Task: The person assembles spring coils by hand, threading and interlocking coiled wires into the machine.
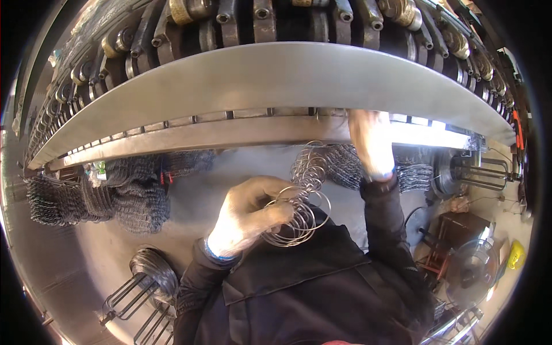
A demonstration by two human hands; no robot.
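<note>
My left hand is closed around one end of a loose coil of thin shiny wire. Wide loops spread out beside its fingers. From there the coil narrows and runs up toward the machine's edge. My right hand reaches up to the machine's long metal bar, its fingertips smeared by motion and partly behind the smooth curved metal plate. Whether it grips anything does not show.
Above the plate runs a row of dark metal arms with bolts. Bundles of wire mesh lie on the left, with more mesh behind the coil. Wire spools sit on a rack at lower left. A fan stands at right.
</note>
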